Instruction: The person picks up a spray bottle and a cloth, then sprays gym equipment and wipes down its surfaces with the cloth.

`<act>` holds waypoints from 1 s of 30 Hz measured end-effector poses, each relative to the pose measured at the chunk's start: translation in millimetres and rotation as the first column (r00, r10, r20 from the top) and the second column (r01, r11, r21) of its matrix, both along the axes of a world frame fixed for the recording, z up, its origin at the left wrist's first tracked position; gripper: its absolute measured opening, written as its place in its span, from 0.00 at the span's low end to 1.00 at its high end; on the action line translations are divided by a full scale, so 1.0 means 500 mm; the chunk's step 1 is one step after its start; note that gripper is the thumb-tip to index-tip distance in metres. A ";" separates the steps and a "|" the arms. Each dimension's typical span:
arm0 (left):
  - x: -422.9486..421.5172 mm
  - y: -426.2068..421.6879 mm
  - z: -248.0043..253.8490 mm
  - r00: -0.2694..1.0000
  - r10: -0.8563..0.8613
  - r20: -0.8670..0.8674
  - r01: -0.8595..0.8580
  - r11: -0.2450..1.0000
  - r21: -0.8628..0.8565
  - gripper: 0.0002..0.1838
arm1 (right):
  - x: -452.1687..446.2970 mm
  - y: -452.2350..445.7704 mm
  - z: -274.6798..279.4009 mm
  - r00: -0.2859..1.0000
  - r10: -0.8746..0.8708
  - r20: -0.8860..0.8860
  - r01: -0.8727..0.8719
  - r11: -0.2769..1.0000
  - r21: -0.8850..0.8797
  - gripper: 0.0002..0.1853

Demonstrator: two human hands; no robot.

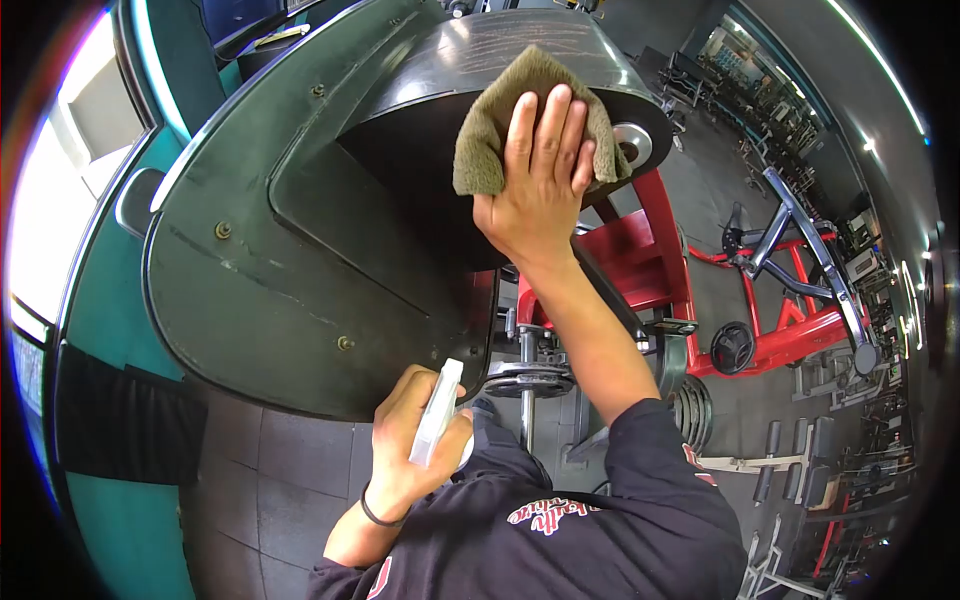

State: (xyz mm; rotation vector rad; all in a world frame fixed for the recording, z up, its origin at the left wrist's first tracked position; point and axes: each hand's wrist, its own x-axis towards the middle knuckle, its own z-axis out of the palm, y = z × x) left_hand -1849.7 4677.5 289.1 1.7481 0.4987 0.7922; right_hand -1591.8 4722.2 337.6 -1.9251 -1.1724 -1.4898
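Note:
My right hand (pixel 540 185) is stretched over an olive-green cloth (pixel 530 75) and holds it against the front of a large dark machine housing (pixel 290 290). Its fingers point away from me, with the back of the hand showing. Beside the cloth is a round metal hub (pixel 632 142). Scratches mark the curved top cover (pixel 510 45). Lower down, my left hand (pixel 410 430) is closed around a spray bottle with a white trigger head (pixel 438 412), close to the housing's lower edge. Most of the bottle's body is hidden.
Red machine frames (pixel 780 340) and weight plates (pixel 530 380) stand to the right and below the housing. A rack with black pads (pixel 800 460) is at the lower right. On the left are a teal wall (pixel 130 520), a bright window (pixel 60 200) and black fabric (pixel 120 420).

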 end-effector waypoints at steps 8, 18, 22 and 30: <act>-0.003 0.017 0.003 0.997 -0.074 -0.018 0.075 0.997 0.009 0.12 | 0.046 -0.084 -0.192 0.994 0.078 -0.079 -0.087 0.990 -0.110 0.38; -0.004 0.018 0.006 0.996 -0.088 -0.005 0.088 0.996 -0.020 0.10 | -0.008 0.013 -0.003 0.972 0.195 -0.129 -0.185 0.979 0.088 0.47; -0.015 0.027 0.007 0.990 -0.137 -0.030 0.135 0.989 -0.061 0.13 | -0.002 -0.021 -0.191 0.978 0.006 -0.209 -0.013 0.999 -0.032 0.50; -0.018 0.024 0.002 0.989 -0.143 -0.046 0.141 0.989 -0.047 0.12 | -0.007 0.031 0.004 1.000 0.001 0.000 -0.001 0.989 0.149 0.37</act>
